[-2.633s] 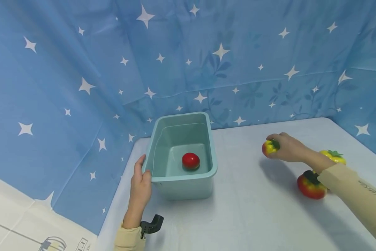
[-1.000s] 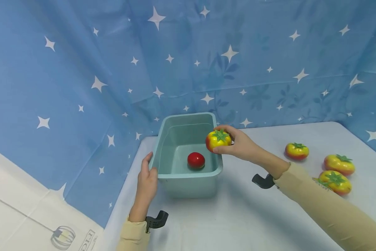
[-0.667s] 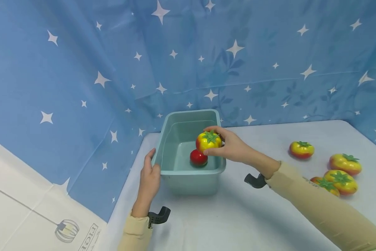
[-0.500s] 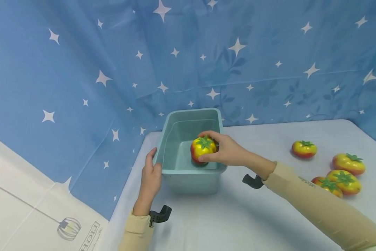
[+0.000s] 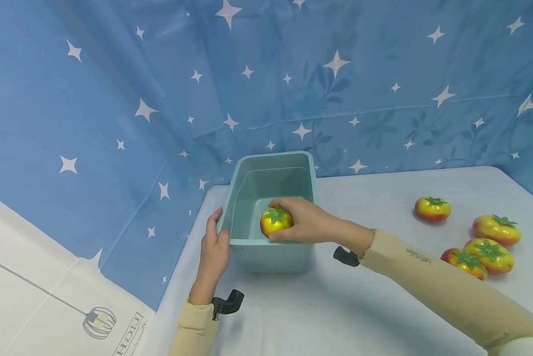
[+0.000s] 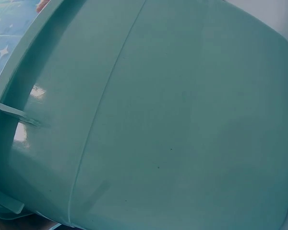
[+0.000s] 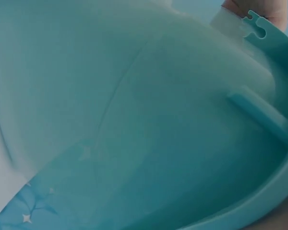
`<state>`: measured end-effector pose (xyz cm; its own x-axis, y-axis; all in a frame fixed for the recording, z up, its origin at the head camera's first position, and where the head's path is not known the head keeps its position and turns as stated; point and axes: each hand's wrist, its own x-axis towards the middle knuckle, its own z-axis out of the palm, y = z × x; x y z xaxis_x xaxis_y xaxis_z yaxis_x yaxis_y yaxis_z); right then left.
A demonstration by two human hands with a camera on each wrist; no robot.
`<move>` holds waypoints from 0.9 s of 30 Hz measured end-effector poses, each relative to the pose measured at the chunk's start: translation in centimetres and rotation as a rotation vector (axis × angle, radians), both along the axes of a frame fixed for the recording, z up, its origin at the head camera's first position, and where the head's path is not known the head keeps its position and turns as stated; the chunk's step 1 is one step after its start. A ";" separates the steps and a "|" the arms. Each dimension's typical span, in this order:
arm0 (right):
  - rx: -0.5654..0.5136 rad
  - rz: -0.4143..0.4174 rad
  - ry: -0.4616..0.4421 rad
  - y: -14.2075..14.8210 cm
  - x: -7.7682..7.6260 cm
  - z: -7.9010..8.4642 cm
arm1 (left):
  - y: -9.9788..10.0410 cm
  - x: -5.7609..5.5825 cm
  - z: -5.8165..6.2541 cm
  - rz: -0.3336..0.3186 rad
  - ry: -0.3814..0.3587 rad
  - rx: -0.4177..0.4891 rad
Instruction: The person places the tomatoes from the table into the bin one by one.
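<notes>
A pale teal plastic bin stands on the table. My left hand grips its rim at the near left corner. Inside the bin, low near the front wall, my right hand holds a red-and-yellow toy tomato with a green leafy top, fingers at its far side and thumb at its near side. The red tomato seen in the bin earlier is hidden now. In the left wrist view the bin's outer wall fills most of the frame. The right wrist view also shows mostly bin wall.
Several more red-and-yellow toy tomatoes lie on the white-covered table at the right; one tomato sits apart from a cluster with another tomato. A blue star-patterned curtain hangs behind and to the left, close to the bin.
My right hand has carried the tomato left from the table's right side, over the bin's rim and down inside. The left hand keeps its grip on the rim.
</notes>
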<state>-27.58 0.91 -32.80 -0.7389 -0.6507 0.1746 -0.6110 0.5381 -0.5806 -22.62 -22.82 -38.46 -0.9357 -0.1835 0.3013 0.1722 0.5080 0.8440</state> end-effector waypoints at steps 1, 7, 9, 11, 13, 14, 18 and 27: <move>0.003 0.009 0.001 -0.1 0.0 0.0 | 0.0 0.0 0.0 -0.001 -0.003 0.003; 0.019 0.031 0.004 -0.2 0.0 0.0 | 0.0 0.0 -0.1 0.002 -0.005 -0.002; 0.012 0.029 0.003 0.0 0.1 -0.1 | 0.0 0.0 -0.1 -0.002 -0.005 -0.010; -0.015 0.029 -0.011 0.1 0.1 -0.2 | 0.0 0.1 -0.1 -0.004 -0.018 -0.002; -0.058 0.022 -0.041 0.4 0.1 -0.3 | 0.0 0.2 -0.1 -0.009 -0.029 0.009; -0.085 0.012 -0.064 0.6 0.2 -0.3 | 0.0 0.2 -0.1 -0.011 -0.035 0.012; -0.184 -0.038 -0.106 1.6 0.4 -0.4 | 0.2 0.2 -0.1 -0.013 -0.025 0.010; -0.339 -0.102 -0.005 5.4 0.1 0.0 | 0.0 0.3 0.1 -0.006 -0.048 0.002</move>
<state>-27.44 6.26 -32.76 -0.7988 -0.4792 0.3638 -0.5604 0.3727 -0.7396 -22.27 -22.86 -38.38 -0.9502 -0.1784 0.2556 0.1344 0.5053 0.8524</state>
